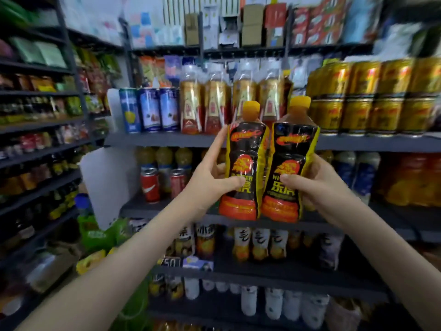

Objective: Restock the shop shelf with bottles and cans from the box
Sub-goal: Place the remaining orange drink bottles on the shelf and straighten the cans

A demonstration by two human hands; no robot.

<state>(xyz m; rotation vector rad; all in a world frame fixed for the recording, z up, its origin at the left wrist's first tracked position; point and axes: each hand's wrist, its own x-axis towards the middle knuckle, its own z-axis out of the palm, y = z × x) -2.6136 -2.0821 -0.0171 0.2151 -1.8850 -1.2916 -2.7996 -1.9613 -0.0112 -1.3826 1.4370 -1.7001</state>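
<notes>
I hold up two black, red and yellow energy-drink bottles with orange caps, side by side in front of the shelving. My left hand grips the left bottle around its waist. My right hand grips the right bottle the same way. Both bottles stand upright and touch each other. They hang in front of the grey shelf that carries gold-and-red bottles of a similar drink. The box is not in view.
On that shelf, blue cans stand at the left and stacked gold cans at the right. Red cola cans sit one shelf lower. A second rack of goods runs along the left.
</notes>
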